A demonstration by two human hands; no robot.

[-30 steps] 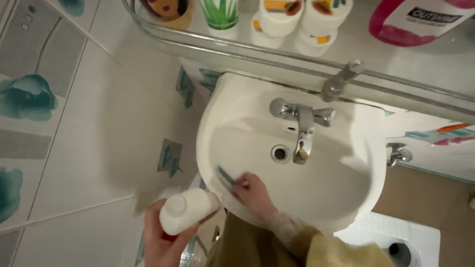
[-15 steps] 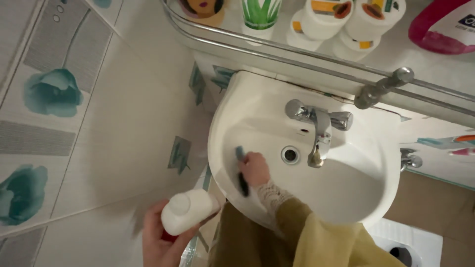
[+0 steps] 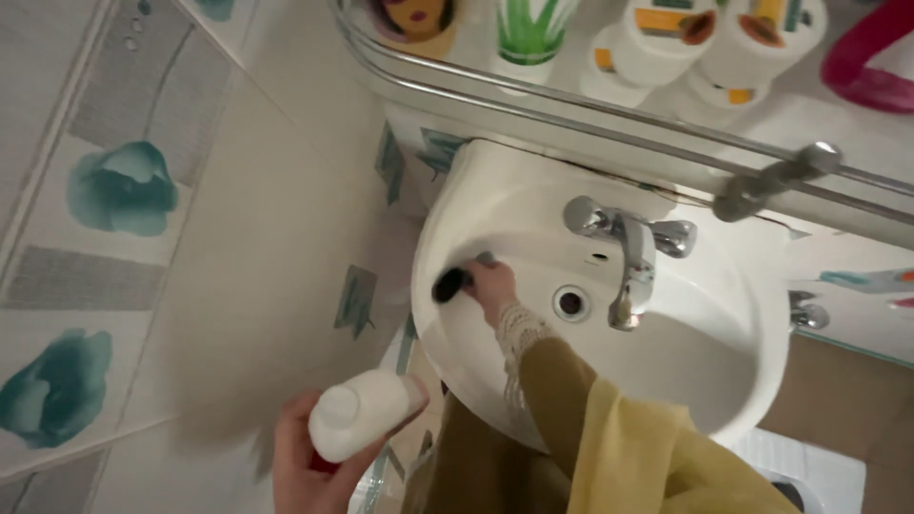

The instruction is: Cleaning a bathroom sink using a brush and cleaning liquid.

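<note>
Head view: both hands full at the sink

The right hand (image 3: 490, 284) sits inside the white sink (image 3: 724, 381), at about nine o'clock from the drain (image 3: 569, 303). Its grip is clenched around a small dark brush (image 3: 449, 284), whose head presses the basin wall near the left rim. The chrome tap (image 3: 630, 257) stands at three o'clock from that hand, apart from it. The left hand (image 3: 309, 457) hangs outside the sink at seven o'clock, fingers wrapped from below around a white bottle (image 3: 360, 414) lying tilted in the grip, cap end toward the camera.
</note>
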